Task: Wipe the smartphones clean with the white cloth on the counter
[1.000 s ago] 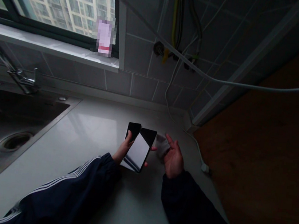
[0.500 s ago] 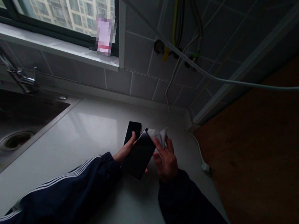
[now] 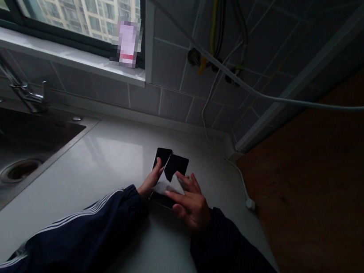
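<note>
Left hand: fingers together, clamped on edge of two overlapping black glass-faced smartphones. Right hand: fingers spread apart, tips on white cloth across front phone. Phones over white stone countertop, right of stainless-steel sink.

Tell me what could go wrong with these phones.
The left hand holds two overlapping phones, so the upper one could slide off. The right hand presses a cloth on it and might push it askew. The sink sits nearby, so a dropped phone could land there.
</note>
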A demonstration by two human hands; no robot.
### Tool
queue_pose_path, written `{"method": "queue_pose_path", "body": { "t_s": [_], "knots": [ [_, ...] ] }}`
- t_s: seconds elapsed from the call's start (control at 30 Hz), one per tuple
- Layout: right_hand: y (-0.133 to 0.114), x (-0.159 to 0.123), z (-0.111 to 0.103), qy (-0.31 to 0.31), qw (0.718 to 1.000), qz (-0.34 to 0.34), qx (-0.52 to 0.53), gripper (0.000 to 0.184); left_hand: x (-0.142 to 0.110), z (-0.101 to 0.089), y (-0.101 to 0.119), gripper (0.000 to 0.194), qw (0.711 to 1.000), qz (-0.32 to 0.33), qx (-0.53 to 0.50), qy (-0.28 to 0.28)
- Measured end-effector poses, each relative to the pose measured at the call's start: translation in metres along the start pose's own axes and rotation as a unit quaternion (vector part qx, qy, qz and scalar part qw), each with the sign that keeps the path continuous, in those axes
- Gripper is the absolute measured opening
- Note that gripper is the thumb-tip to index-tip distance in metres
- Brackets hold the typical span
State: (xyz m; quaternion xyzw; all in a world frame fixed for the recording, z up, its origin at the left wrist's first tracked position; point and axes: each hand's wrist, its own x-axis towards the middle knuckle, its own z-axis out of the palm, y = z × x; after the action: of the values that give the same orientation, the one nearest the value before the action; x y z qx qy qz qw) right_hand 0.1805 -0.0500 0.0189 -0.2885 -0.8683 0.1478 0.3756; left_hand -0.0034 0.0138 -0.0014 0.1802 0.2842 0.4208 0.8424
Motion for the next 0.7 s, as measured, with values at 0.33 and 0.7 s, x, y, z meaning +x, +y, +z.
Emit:
{"method": "queue_pose_path", "body": {
  "t_s": [0.33,0.7],
  "knots": [
    [0.014,-0.002,0.002,0.023,0.998,0.027,-0.043,0.045,-0.008,0.008,0.002,0.081,0.999,-0.028,-0.001,-0.018],
    [0.031,0.0,-0.008,0.081,0.987,0.107,-0.091,0.051,-0.019,0.015,0.001,0.079,0.994,-0.078,0.042,-0.061]
  ]
}}
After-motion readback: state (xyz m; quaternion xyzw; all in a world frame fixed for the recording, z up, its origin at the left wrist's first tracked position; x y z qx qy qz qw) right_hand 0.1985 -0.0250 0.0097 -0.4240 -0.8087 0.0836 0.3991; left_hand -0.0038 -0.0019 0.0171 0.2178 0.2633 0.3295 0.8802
